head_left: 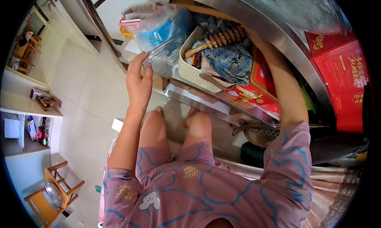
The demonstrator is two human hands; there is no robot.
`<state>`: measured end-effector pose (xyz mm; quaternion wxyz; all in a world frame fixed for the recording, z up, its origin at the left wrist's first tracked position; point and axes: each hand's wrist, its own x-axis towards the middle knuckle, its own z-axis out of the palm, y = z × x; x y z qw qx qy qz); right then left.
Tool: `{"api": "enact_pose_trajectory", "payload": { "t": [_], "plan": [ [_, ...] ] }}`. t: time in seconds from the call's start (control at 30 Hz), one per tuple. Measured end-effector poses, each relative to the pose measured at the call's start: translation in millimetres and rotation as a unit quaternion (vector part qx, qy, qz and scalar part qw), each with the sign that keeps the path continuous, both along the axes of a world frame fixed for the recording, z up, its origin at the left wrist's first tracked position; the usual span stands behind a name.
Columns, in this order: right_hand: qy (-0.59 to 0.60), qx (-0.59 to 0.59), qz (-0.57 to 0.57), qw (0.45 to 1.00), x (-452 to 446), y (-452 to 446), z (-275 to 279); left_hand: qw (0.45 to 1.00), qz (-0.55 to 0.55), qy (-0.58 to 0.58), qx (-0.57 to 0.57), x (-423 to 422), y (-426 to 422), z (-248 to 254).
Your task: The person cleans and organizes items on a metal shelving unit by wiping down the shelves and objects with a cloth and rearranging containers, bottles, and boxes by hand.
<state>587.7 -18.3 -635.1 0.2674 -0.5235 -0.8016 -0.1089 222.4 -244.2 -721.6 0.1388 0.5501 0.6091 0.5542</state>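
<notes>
My left hand [139,79] is at the left end of the shelf, fingers and thumb closed on the edge of a wire rack [168,52]. A cream woven basket [194,75] stands right of the rack. In it lie a wooden roller massager [218,41] with a ridged head and a blue-grey patterned cloth [230,63]. My right arm reaches over the shelf's right side, and my right hand [249,32] is behind the basket near the massager's head. Its fingers are mostly hidden, so I cannot see what they hold.
A clear plastic bag with a blue package [160,31] sits behind the rack. A red box [264,77] stands right of the basket. The metal shelf edge [274,17] curves above my right arm. Larger red boxes [337,65] are at far right; a wooden chair [43,200] is at lower left.
</notes>
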Motion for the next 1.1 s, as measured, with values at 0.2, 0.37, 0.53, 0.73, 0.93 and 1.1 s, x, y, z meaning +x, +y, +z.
{"api": "enact_pose_trajectory", "payload": {
  "t": [0.2, 0.37, 0.53, 0.73, 0.93, 1.1],
  "plan": [
    [-0.062, 0.129, 0.037, 0.989, -23, -67, 36, 0.998, -0.016, -0.027, 0.063, 20, -15, 8],
    [-0.095, 0.002, 0.039, 0.995, -13, -116, 18, 0.977, 0.001, 0.154, 0.147, 30, -42, 51],
    [-0.163, 0.136, 0.211, 0.954, -40, -208, 38, 0.932, -0.029, 0.348, 0.101, 32, -94, 114],
    [-0.144, 0.050, 0.331, 0.931, -89, -275, 58, 0.929, -0.210, 0.275, -0.133, -11, -155, 68],
    [0.011, -0.173, 0.127, 0.977, -71, -158, 24, 0.957, -0.076, 0.064, -0.273, -70, -251, -7],
    [-0.289, -0.064, 0.098, 0.950, -77, -57, -28, 0.951, 0.096, -0.148, -0.256, -56, -298, -35]
  ]
}}
